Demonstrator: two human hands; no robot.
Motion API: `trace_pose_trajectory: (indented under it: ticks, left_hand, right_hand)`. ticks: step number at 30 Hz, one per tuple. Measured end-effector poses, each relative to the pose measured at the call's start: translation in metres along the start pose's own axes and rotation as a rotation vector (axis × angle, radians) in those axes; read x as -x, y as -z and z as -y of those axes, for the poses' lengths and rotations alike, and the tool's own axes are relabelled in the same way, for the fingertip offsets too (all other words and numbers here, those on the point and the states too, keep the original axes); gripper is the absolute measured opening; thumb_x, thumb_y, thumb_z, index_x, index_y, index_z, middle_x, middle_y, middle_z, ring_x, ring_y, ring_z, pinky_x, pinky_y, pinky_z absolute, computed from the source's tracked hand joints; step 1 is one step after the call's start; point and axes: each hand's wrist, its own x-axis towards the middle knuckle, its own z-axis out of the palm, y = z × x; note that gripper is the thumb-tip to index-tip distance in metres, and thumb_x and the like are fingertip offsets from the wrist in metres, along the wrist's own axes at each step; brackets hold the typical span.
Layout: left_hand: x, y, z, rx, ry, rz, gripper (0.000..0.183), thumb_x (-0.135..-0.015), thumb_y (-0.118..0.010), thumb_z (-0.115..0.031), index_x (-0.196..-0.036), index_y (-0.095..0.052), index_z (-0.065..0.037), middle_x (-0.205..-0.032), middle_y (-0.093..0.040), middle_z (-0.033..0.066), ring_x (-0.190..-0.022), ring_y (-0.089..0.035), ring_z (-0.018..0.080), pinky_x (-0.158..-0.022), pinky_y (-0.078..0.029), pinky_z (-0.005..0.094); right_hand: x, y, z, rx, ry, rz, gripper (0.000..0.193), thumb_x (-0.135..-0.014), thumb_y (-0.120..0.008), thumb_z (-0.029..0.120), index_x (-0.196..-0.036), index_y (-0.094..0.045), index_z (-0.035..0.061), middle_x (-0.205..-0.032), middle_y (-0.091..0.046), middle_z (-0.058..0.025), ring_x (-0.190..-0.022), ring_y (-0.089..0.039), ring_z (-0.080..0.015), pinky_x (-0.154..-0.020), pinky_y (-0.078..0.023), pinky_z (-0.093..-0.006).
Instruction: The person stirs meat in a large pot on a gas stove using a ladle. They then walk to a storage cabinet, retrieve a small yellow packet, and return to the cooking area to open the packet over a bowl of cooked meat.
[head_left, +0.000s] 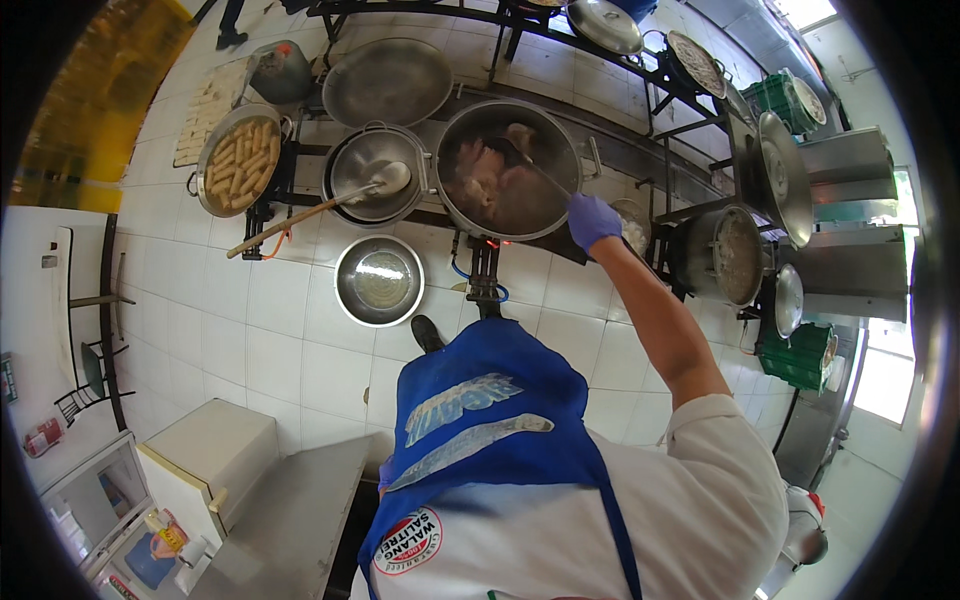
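In its purple glove, my right hand (594, 222) is closed round the long handle of a dark ladle (510, 152). The ladle's head reaches into a large metal pot (558, 140), where chunks of pale pink meat (478, 170) lie under light steam. My right arm stretches forward over the floor, with the hand just beyond the pot's right rim. Of my left hand, only a sliver of purple glove (386, 472) shows beside the blue apron; its fingers are hidden.
Left of the pot, a big spoon (340, 202) with a wooden handle rests across stacked metal pots (345, 150). A pan of fried rolls (240, 163) stands farther left. A metal basin (380, 281) sits on the tiled floor. More pots (728, 256) line the right side.
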Motion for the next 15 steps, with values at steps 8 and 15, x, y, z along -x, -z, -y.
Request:
trace_pose_trajectory:
  ticks: [8,15]
  left_hand:
    - [-0.041,0.045,-0.067,0.237,0.122,0.065,0.039,-0.102,-0.048,-0.025,-0.133,-0.062,-0.007,-0.126,-0.071,0.0089,-0.106,-0.069,0.0260,-0.085,-0.053,0.0365]
    - [-0.073,0.059,-0.123,0.228,0.203,-0.021,0.038,-0.102,-0.046,-0.028,-0.131,-0.064,-0.010,-0.125,-0.071,0.0080,-0.106,-0.070,0.0244,-0.083,-0.051,0.0382]
  right_hand:
    - [0.084,0.003,-0.003,0.169,0.049,-0.177,0.018,-0.098,-0.051,0.017,-0.104,-0.064,0.0060,-0.086,-0.073,-0.0207,-0.081,-0.073,-0.0415,-0.071,-0.058,-0.0521]
    - [0.142,0.010,-0.005,0.106,-0.034,-0.107,0.023,-0.097,-0.051,0.013,-0.116,-0.062,0.0067,-0.081,-0.072,-0.0185,-0.072,-0.072,-0.0393,-0.064,-0.058,-0.0487]
